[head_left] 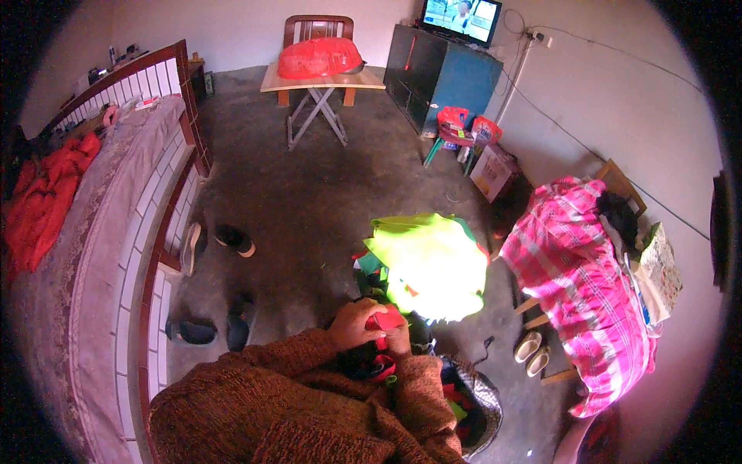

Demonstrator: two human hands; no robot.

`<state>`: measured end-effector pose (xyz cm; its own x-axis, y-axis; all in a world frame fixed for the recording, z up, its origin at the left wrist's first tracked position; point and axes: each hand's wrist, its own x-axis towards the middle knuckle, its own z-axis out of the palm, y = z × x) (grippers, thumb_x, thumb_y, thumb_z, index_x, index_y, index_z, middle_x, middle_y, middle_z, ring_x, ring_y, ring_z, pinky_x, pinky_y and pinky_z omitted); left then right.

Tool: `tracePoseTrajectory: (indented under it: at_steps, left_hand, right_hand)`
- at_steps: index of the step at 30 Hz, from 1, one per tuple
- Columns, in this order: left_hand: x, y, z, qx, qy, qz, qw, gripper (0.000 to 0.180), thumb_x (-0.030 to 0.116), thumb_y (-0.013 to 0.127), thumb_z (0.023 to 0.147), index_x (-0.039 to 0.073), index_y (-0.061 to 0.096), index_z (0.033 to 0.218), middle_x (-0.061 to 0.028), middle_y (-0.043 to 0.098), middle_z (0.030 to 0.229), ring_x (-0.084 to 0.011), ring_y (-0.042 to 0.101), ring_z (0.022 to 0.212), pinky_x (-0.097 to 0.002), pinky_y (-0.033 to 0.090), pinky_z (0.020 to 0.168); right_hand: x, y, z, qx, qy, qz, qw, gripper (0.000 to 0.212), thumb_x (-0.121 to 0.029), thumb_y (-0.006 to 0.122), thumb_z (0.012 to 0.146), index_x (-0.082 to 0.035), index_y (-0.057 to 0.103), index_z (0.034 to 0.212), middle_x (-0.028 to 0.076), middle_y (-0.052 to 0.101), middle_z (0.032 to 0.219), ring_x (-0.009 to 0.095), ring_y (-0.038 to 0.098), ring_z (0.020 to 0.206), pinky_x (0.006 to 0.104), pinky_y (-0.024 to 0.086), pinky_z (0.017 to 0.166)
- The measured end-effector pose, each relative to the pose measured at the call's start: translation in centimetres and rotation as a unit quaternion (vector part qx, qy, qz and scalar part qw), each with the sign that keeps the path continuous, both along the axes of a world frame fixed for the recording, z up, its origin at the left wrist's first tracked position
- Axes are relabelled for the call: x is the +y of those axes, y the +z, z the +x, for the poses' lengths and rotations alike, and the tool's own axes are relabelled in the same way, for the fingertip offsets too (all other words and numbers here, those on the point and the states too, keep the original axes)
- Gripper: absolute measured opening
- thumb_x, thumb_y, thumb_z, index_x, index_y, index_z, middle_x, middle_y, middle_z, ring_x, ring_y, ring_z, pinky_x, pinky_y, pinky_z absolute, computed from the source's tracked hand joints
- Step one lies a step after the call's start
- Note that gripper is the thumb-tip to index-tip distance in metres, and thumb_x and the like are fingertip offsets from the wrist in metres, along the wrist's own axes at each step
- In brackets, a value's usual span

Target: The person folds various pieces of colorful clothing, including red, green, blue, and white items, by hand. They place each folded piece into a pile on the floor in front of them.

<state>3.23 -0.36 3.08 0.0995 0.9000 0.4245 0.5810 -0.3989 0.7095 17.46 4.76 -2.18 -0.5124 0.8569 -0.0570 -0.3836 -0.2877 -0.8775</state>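
Close together in front of me, my left hand [356,325] and my right hand [398,339] both grip a small red piece of cloth [388,318]. The fingers of each hand are closed on it. Just beyond them lies a heap of clothing topped by a neon-yellow garment [421,267], partly washed out by bright light; green and dark fabric shows at its left edge. Beside my right forearm stands an open patterned bag [485,394] with bright cloth inside. More red and dark cloth [379,370] sits below my hands, partly hidden by my sleeves.
At left is a bed [116,224] with a red cloth [50,193]. Dark shoes [234,240] lie near it. A folding table [325,80] carries a red cover [321,58]. To the right, a pink checked cloth [580,271] drapes over seating, with pale shoes [529,348] beside it.
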Motion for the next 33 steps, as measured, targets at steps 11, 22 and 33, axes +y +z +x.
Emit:
tracePoseTrajectory:
  at_steps: [11,22,33]
  left_hand:
    - [0.2,-1.4,-0.8,-0.172,-0.001,-0.040,0.984,0.037,0.011,0.070,0.067,0.003,0.056,0.101,-0.0106,0.060,0.097,-0.0200,0.059,0.088,-0.0314,0.046,0.080]
    - [1.8,-4.4,-1.9,-0.371,0.041,-0.204,0.905,0.021,0.011,0.065,0.075,0.001,0.060,0.092,-0.0062,0.062,0.086,-0.0125,0.057,0.081,-0.0268,0.046,0.075]
    - [1.3,-3.0,-2.4,-0.540,0.008,-0.211,0.815,0.027,0.011,0.059,0.081,0.002,0.056,0.106,-0.0071,0.061,0.099,-0.0163,0.058,0.089,-0.0296,0.046,0.081]
  right_hand:
    - [-0.2,-0.3,-0.4,0.061,0.017,0.015,0.998,0.021,-0.012,0.065,0.079,-0.003,0.061,0.097,0.003,0.063,0.091,0.011,0.060,0.078,0.0257,0.049,0.071]
    - [-0.6,1.1,-0.3,0.009,0.067,0.037,0.997,0.018,-0.011,0.057,0.087,-0.003,0.061,0.102,0.002,0.063,0.096,0.010,0.057,0.086,0.0263,0.046,0.079]
    - [-0.9,1.9,-0.4,0.001,0.089,0.017,0.996,0.025,-0.014,0.056,0.088,-0.004,0.058,0.110,0.002,0.061,0.101,0.009,0.055,0.090,0.0252,0.044,0.082]
